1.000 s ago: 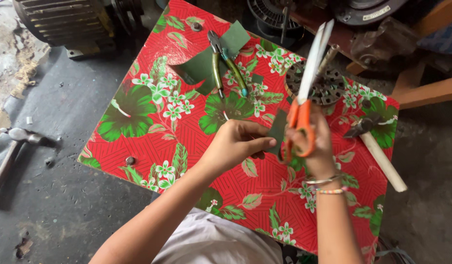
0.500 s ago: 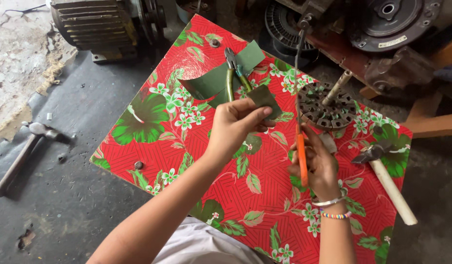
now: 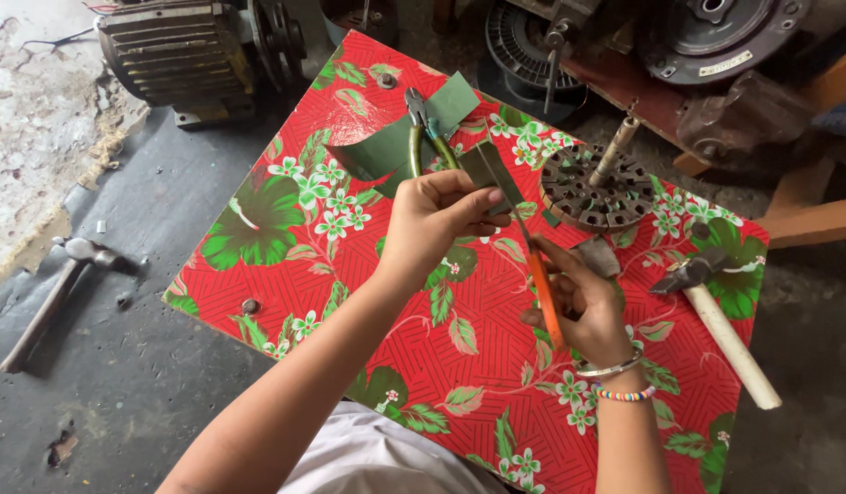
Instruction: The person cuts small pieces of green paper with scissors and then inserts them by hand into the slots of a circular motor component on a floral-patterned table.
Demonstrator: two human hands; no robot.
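My left hand (image 3: pixel 438 222) pinches a small dark green sheet piece (image 3: pixel 492 170) above the table. Orange-handled scissors (image 3: pixel 540 285) are gripped in my right hand (image 3: pixel 583 306), and their blades reach up into that piece. Both hands hover over a table covered with a red floral cloth (image 3: pixel 350 302). Just beyond my left hand lie a larger green sheet (image 3: pixel 386 146) and green-handled pliers (image 3: pixel 421 128).
A round slotted metal core with a shaft (image 3: pixel 598 183) sits on the table right of the scissors, a hammer with a pale handle (image 3: pixel 716 316) at the right edge. Another hammer (image 3: pixel 52 297) lies on the floor left. Motors (image 3: pixel 176 50) and machine parts line the far side.
The scissors have swung down from pointing up to level with the green piece, which my left hand has lifted and brought to the blades. The view has shifted slightly.
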